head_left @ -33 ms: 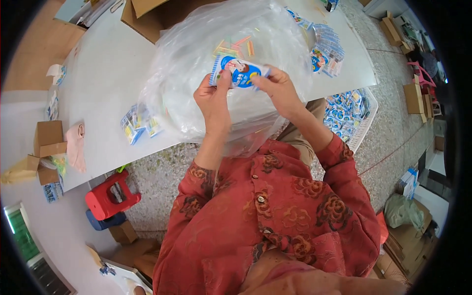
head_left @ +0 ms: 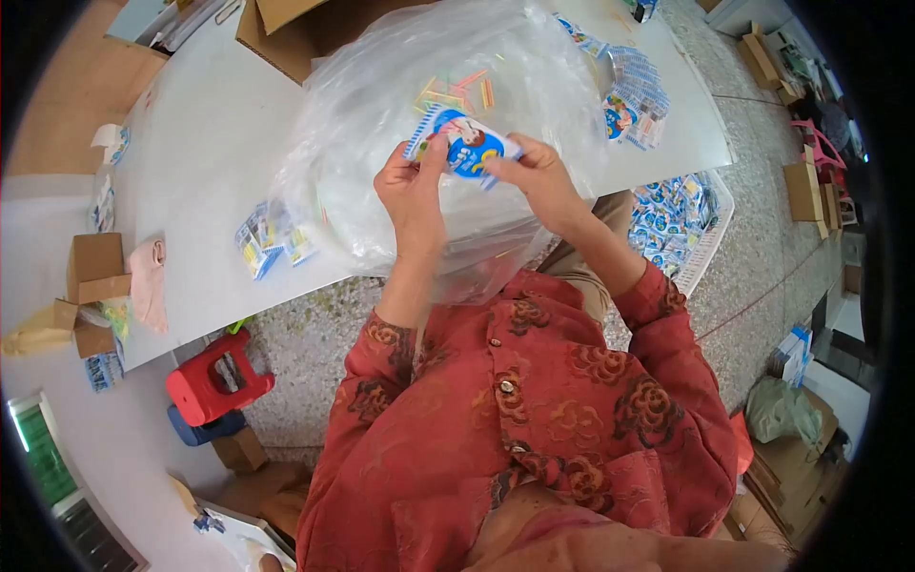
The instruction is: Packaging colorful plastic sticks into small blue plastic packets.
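Above a big clear plastic bag point(head_left: 329, 143), both hands hold one small blue-and-white packet point(head_left: 467, 153) with a cartoon figure. My left hand point(head_left: 412, 186) pinches its left end, thumb on the front. At the opposite end, my right hand point(head_left: 545, 181) grips the packet's right edge between thumb and fingers. Just beyond the packet, several thin coloured sticks point(head_left: 467, 91) in yellow, pink and orange lie loose in the bag. What is behind the packet is hidden.
An open cardboard box point(head_left: 276, 43) stands behind the bag on the white table point(head_left: 191, 191). Fanned packets point(head_left: 637, 91) lie at right, a few more point(head_left: 262, 243) at left. A white basket point(head_left: 710, 229) full of packets is low right; a red stool point(head_left: 214, 381) is low left.
The packet has tilted slightly, its right end dipping and its lower corner now showing below my right thumb. Both hands keep their hold, shifting only a little.
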The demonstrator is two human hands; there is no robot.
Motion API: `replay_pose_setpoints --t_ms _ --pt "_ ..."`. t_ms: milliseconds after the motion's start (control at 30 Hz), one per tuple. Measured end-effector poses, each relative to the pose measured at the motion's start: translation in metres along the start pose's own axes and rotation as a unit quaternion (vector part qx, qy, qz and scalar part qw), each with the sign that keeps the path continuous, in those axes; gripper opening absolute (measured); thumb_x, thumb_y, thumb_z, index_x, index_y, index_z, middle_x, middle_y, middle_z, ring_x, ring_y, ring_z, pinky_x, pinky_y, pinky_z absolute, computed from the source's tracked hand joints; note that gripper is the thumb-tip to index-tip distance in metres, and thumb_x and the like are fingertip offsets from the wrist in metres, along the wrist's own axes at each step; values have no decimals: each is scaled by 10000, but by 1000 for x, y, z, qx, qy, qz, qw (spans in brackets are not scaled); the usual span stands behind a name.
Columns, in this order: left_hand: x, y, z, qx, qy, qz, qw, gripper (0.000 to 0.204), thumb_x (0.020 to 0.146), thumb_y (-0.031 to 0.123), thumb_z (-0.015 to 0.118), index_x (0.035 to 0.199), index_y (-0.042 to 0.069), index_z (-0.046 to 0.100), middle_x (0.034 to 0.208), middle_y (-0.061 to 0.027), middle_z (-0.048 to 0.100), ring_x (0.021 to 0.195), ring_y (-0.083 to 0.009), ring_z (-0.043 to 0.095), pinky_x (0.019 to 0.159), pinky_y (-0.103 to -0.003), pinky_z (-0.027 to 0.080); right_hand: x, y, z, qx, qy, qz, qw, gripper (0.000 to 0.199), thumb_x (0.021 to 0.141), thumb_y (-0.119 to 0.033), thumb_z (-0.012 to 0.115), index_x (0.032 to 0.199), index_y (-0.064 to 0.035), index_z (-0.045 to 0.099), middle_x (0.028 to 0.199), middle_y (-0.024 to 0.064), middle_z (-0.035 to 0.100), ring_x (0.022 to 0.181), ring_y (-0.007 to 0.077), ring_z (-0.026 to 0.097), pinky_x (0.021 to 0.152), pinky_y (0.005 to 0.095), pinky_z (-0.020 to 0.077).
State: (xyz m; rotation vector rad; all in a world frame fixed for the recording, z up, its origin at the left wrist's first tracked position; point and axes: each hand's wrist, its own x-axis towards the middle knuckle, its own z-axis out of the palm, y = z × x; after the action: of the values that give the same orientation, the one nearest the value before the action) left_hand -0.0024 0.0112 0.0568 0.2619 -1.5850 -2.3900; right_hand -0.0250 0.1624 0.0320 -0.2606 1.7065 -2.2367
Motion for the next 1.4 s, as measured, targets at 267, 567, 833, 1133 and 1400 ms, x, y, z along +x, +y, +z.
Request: replay_pose_setpoints --t_ms 267,567,833,1133,1400 --pt "3 9 -9 61 -94 -7 994 121 771 8 698 880 -22 654 782 -37 651 674 -57 571 596 -200 448 -4 -21 -10 13 -105 -12 994 295 836 -62 612 1119 -16 541 1033 11 578 997 93 524 882 248 414" --pt "-1 3 -15 247 -172 125 946 209 749 1 718 670 29 526 660 7 558 602 -38 511 551 -190 424 -3 -51 -3 -225 -66 -248 940 283 752 -35 675 1019 -32 580 1011 56 574 972 158 543 865 294 429" --pt "-6 2 -14 375 -145 286 870 260 667 37 776 660 29 517 618 -17 517 558 -77 480 493 -229 379 -10 -51 4 -497 -3 -405 767 198 667 -63 712 832 -52 603 906 49 561 823 225 561 662 310 473" --pt "-18 -11 -16 394 -148 318 849 205 643 -13 727 683 28 530 682 -76 553 653 -239 550 580 -325 431 -23 -42 4 -552 -24 -418 721 113 688 -63 684 778 -71 617 872 31 567 740 197 592 593 290 491" --pt "-32 -29 -29 360 -96 233 898 164 656 -26 717 696 26 568 669 -73 570 625 -217 556 562 -311 429 -32 -31 9 -550 11 -389 739 123 693 -51 680 804 -53 626 884 43 589 702 193 608 579 296 495"
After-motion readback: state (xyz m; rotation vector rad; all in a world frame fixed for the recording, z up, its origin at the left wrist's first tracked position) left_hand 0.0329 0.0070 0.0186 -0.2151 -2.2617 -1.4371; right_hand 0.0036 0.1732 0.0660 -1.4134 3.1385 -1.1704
